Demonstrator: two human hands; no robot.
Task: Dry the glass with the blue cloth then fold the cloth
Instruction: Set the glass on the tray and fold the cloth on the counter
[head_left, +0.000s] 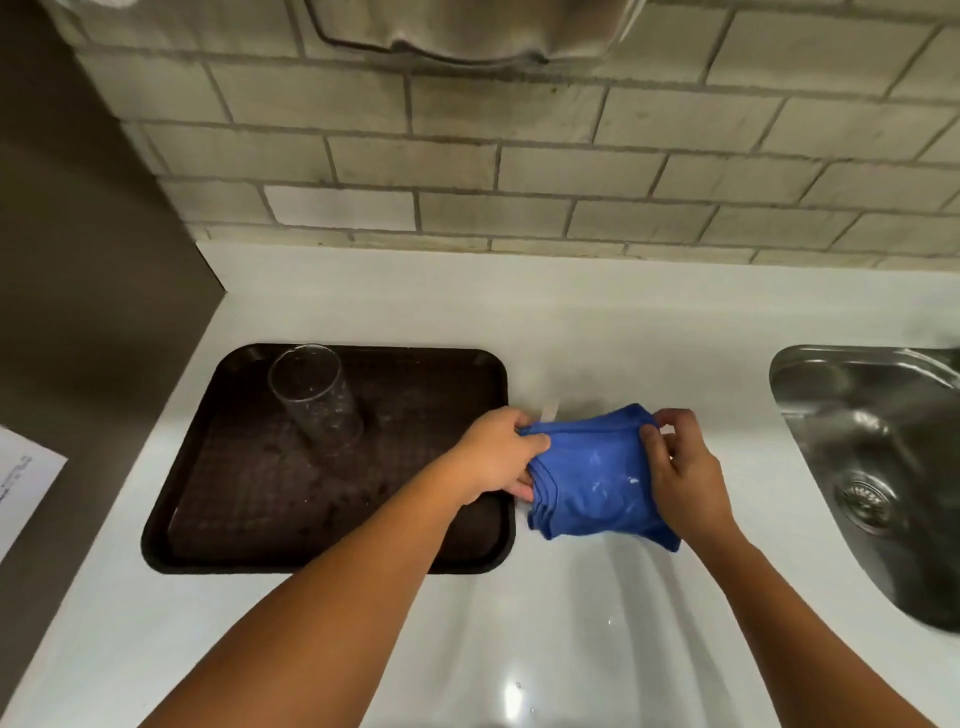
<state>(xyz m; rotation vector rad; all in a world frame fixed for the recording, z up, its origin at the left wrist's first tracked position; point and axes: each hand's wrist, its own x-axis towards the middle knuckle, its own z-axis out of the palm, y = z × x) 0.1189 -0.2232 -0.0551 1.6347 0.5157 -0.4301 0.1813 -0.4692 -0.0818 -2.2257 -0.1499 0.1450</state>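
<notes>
The blue cloth (597, 478) sits folded into a thick, layered square on the white bench (363, 301), between the dark tray (260, 519) and the steel sink (872, 467). Its stacked edges show along the left side, and one loose corner trails toward the near edge of the bench.

The left hand (493, 457) grips the cloth's left edge, thumb on top and fingers (519, 488) tucked under the layers, pinching them. The right hand (685, 478) holds the right edge, its fingers (657, 431) curled and pinching the far right corner. Whether the cloth rests fully on the bench or is lifted a little cannot be told.

The glass (317, 405) stands on the far left part of the tray, well apart from both hands; whether it is mouth-up or upside down is unclear. The tray's right rim lies just beside the cloth, and the left forearm crosses over the tray's near right corner.

Bare bench lies open behind the cloth up to the tiled wall (467, 156), and a broad bare stretch runs toward the near edge between the forearms. The sink's curved rim lies near the right hand, with a strip of bench between. A sheet of paper (21, 478) shows at the far left, off the bench.
</notes>
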